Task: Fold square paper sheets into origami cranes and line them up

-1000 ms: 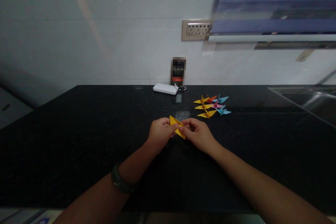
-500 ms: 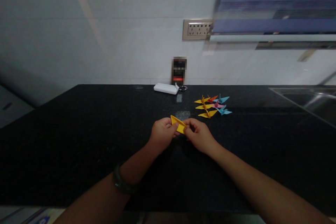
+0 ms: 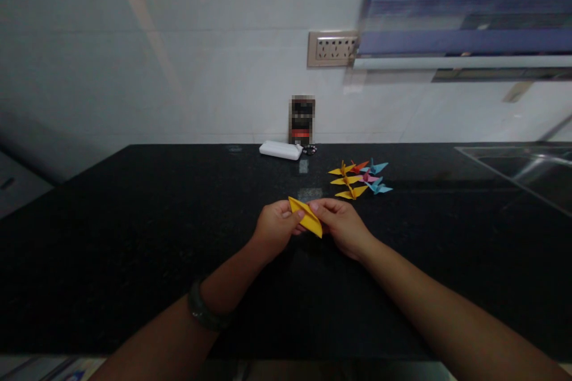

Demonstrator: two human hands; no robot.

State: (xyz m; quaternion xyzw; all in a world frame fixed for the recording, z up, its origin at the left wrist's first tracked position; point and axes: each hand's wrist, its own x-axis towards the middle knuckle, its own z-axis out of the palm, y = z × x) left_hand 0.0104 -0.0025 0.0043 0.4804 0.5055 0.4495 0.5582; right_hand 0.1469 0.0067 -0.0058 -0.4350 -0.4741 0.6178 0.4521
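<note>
Both hands meet over the black counter [image 3: 134,232] around a folded yellow paper [image 3: 306,216], a narrow pointed shape lying slantwise between them. My left hand [image 3: 274,227] pinches its upper left end, fingers curled. My right hand [image 3: 342,224] grips the lower right part, thumb on top of the paper. A dark band sits on my left wrist [image 3: 203,308].
Several finished paper cranes [image 3: 360,179], yellow, orange, pink and blue, lie just beyond my right hand. A white flat case [image 3: 281,150] and a small dark box [image 3: 302,120] stand by the tiled wall. A steel sink [image 3: 522,166] lies far right; a wall socket [image 3: 331,49] above.
The yellow paper has been worked between the fingers: its lower point was tucked in half a second ago and now sticks out longer toward the lower right. Both hands stay in place.
</note>
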